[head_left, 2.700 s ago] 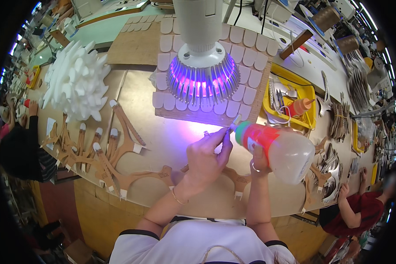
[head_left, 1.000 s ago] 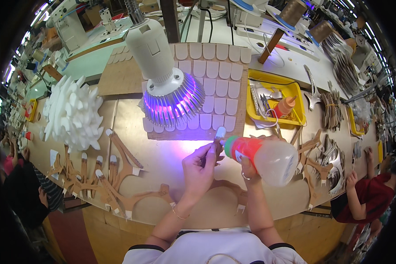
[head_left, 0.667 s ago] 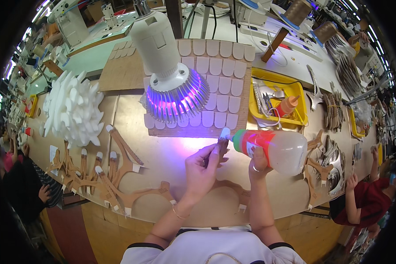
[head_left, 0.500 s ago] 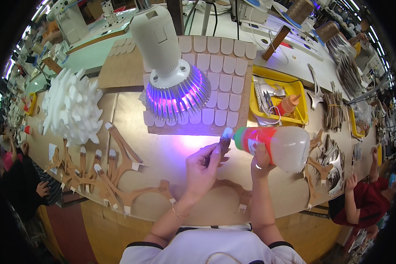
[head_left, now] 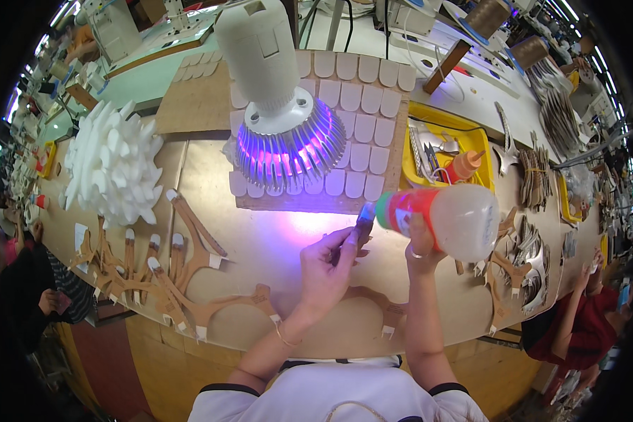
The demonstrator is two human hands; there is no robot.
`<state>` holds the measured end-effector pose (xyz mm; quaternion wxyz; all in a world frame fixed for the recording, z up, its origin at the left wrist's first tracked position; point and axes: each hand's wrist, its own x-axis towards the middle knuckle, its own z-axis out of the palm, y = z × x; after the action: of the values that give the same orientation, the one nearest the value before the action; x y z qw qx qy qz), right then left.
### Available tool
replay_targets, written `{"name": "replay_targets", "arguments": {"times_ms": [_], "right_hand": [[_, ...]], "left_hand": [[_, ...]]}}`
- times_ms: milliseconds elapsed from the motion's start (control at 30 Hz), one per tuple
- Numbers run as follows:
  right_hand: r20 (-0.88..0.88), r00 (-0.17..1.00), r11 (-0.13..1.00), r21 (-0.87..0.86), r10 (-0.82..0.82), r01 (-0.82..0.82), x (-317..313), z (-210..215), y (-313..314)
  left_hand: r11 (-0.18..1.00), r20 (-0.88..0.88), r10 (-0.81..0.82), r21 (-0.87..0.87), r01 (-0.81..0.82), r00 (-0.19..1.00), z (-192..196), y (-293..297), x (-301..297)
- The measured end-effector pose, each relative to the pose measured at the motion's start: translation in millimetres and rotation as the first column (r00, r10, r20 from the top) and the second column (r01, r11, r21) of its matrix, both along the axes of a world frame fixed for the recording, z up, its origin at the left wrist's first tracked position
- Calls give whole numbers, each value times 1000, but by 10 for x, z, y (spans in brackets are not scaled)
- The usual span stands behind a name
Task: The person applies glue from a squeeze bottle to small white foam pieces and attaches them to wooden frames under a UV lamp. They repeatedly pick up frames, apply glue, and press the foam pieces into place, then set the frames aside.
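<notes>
Hands meet under the purple lamp (head_left: 283, 133): left hand (head_left: 325, 267) pinches a brown piece (head_left: 362, 228), right hand (head_left: 420, 243) grips a glue bottle (head_left: 443, 218), yellow tray (head_left: 482, 144) far right.

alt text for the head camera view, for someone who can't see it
Seen from above, a person's right hand tips a translucent glue bottle with an orange-red neck toward a small brown piece pinched in the left hand. They work over a tan workbench under a purple-glowing lamp, with brown cut-outs to the left.

bright overall; violet glow from lamp (head_left: 283, 133) pools on table (head_left: 260, 246); heavy fisheye bending, black rim
</notes>
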<state>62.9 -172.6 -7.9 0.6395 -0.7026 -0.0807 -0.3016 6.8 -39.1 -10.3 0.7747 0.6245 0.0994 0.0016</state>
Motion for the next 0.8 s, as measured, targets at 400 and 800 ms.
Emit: {"name": "replay_targets", "arguments": {"times_ms": [400,800], "right_hand": [[-3,980,946,-260,198,-192,86,-45,-123],[-8,989,964,-220,148,-146,127,7,-156]], "left_hand": [[999,12,10,41,-11,1000,-33,15,-15],[986,-79,-69,-155,56,994,-10,147,33]]}}
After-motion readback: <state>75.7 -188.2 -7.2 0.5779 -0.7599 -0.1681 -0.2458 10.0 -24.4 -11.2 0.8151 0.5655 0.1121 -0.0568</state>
